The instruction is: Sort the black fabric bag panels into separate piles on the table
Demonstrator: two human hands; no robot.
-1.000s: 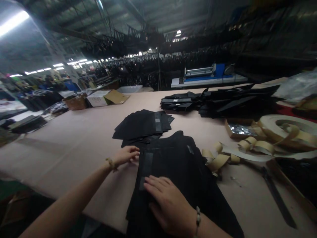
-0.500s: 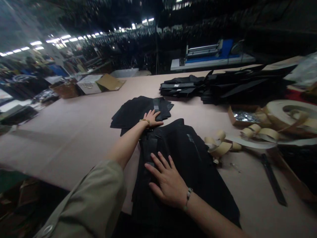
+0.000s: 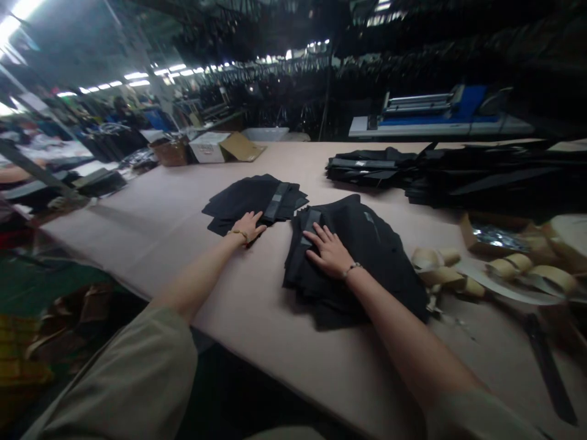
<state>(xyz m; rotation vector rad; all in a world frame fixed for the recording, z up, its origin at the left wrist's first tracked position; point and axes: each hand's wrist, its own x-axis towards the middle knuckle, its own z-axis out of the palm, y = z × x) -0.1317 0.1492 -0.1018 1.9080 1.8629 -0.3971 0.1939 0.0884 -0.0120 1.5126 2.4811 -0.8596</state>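
Note:
Two piles of flat black fabric pieces lie side by side on the pale pink table. My left hand [image 3: 250,227] rests on the near edge of the left pile [image 3: 243,198], fingers stretched out. A dark grey strip with a lighter patch [image 3: 277,199] lies across that pile, just beyond my fingertips. My right hand [image 3: 331,250] lies flat with fingers spread on the right pile [image 3: 367,244], which is bigger and fanned at its edges. Its fingertips touch a similar grey strip [image 3: 312,221]. Neither hand grips anything.
More black pieces [image 3: 367,165] are heaped at the back right. On the right are curled beige tape [image 3: 443,275], a small box of metal parts [image 3: 495,235] and a black cutter-like tool [image 3: 550,366]. An open cardboard box [image 3: 211,150] stands at the back left.
The right pile has moved away from me, with my right hand still flat on it. My left hand has shifted left and nearer, to the left pile's near edge. The view has turned left.

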